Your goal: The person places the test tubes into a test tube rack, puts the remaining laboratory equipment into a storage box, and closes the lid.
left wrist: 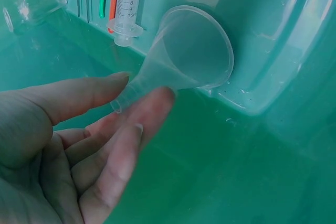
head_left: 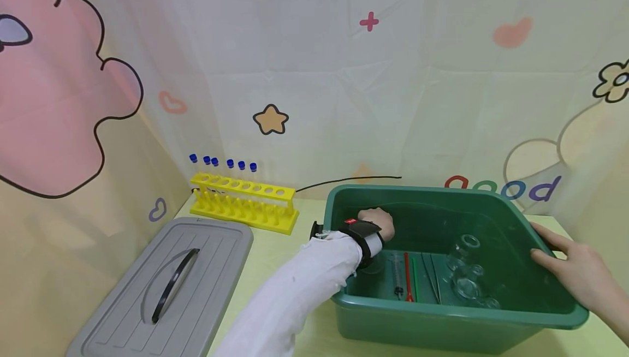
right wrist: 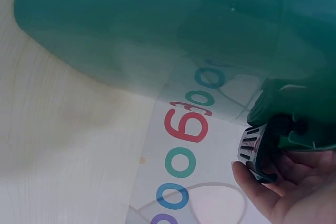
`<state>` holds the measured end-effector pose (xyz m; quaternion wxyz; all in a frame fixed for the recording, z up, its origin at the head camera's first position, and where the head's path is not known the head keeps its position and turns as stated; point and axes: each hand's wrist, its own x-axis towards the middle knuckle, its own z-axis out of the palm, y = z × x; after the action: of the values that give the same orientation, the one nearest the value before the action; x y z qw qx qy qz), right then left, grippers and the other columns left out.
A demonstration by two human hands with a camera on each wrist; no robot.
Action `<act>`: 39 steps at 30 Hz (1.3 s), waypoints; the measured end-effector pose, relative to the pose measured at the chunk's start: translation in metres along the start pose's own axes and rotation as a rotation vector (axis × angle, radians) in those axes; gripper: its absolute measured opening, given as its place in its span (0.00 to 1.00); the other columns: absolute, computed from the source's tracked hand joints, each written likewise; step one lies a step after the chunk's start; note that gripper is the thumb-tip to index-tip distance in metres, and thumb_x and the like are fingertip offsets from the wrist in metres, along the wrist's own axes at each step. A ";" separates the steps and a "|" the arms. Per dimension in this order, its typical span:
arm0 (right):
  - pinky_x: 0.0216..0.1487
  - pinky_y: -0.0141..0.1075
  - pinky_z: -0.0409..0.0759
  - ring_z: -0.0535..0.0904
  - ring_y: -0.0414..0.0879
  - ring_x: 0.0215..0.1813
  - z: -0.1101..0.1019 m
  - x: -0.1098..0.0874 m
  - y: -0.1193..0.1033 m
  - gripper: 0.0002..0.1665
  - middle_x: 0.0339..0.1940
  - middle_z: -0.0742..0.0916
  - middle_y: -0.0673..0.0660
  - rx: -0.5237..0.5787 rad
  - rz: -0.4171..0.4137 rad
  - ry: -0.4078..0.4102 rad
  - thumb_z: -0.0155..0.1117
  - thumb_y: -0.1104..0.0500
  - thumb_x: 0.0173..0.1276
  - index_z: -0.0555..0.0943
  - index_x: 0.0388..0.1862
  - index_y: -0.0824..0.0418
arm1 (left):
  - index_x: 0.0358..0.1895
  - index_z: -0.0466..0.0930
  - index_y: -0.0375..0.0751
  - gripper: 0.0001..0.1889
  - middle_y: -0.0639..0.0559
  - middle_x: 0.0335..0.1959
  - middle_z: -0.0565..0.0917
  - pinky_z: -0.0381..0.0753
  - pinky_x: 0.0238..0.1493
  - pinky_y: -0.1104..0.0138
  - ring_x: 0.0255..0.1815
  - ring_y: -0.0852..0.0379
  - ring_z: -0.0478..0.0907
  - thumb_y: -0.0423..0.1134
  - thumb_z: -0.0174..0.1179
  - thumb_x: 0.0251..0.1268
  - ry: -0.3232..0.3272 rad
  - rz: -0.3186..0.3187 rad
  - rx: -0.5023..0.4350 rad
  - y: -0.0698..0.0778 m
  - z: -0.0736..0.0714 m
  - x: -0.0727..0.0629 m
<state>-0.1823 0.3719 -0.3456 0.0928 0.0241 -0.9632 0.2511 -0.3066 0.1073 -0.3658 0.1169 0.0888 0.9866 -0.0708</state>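
Inside the green tub [head_left: 442, 321], my left hand [head_left: 379, 222] reaches down at the left end. In the left wrist view its thumb and fingers pinch the narrow stem of a clear plastic funnel [left wrist: 197, 51], whose wide mouth points away from the palm. Close by on the tub floor lie a syringe [head_left: 397, 275], a red stick [head_left: 407, 278], a green stick [head_left: 416, 278] and tweezers [head_left: 433, 278]. My right hand [head_left: 582, 269] grips the tub's right rim, fingers at a dark latch-like handle [right wrist: 268, 148] with a grey ribbed part.
Several clear glass vessels [head_left: 466, 280] lie in the tub's right half. A grey lid [head_left: 211, 291] with a black handle rests on the table at left. Behind it stands a yellow test tube rack [head_left: 245, 204], with several blue-capped tubes [head_left: 230, 164] near the patterned backdrop.
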 end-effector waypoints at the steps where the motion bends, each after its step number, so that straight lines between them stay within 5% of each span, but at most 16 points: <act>1: 0.23 0.39 0.72 0.76 0.66 0.32 0.000 0.000 0.000 0.31 0.46 0.69 0.85 0.000 -0.001 0.001 0.54 0.59 0.67 0.58 0.62 0.77 | 0.32 0.80 0.50 0.09 0.55 0.30 0.78 0.67 0.30 0.66 0.26 0.60 0.72 0.45 0.51 0.65 -0.001 0.001 0.003 0.000 0.000 0.000; 16: 0.27 0.47 0.73 0.73 0.71 0.37 0.000 0.001 -0.001 0.32 0.47 0.69 0.84 -0.021 -0.005 -0.007 0.54 0.58 0.67 0.58 0.62 0.76 | 0.34 0.80 0.49 0.08 0.55 0.30 0.77 0.66 0.28 0.67 0.25 0.60 0.70 0.44 0.53 0.65 -0.013 -0.042 0.003 0.003 -0.003 -0.003; 26: 0.28 0.51 0.74 0.75 0.69 0.35 0.001 0.001 0.002 0.31 0.46 0.69 0.84 -0.006 -0.025 0.010 0.55 0.59 0.67 0.59 0.61 0.77 | 0.22 0.75 0.48 0.08 0.55 0.21 0.70 0.61 0.19 0.67 0.18 0.60 0.64 0.41 0.59 0.59 0.071 0.090 -0.016 -0.006 -0.042 -0.013; 31: 0.27 0.48 0.73 0.74 0.69 0.36 0.001 0.001 0.003 0.31 0.46 0.70 0.84 -0.011 -0.037 0.018 0.55 0.60 0.66 0.60 0.61 0.77 | 0.21 0.75 0.47 0.09 0.55 0.19 0.70 0.61 0.19 0.66 0.17 0.59 0.60 0.40 0.62 0.56 0.107 0.143 -0.081 -0.022 -0.069 -0.027; 35: 0.26 0.43 0.71 0.74 0.69 0.36 0.001 0.001 0.003 0.31 0.45 0.70 0.84 -0.019 -0.046 0.027 0.56 0.59 0.66 0.61 0.60 0.77 | 0.32 0.79 0.46 0.04 0.54 0.23 0.76 0.70 0.22 0.66 0.17 0.59 0.71 0.40 0.62 0.57 0.113 0.194 -0.172 -0.044 -0.086 -0.047; 39: 0.26 0.41 0.70 0.74 0.68 0.36 0.002 0.001 0.004 0.31 0.45 0.71 0.83 -0.022 -0.058 0.038 0.57 0.59 0.65 0.61 0.60 0.77 | 0.32 0.76 0.42 0.04 0.50 0.21 0.79 0.72 0.16 0.68 0.13 0.57 0.76 0.38 0.59 0.60 0.135 0.268 -0.287 -0.074 -0.095 -0.063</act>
<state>-0.1843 0.3741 -0.3486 0.1188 0.0462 -0.9629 0.2380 -0.2814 0.0409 -0.2501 0.0705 0.2063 0.9715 0.0928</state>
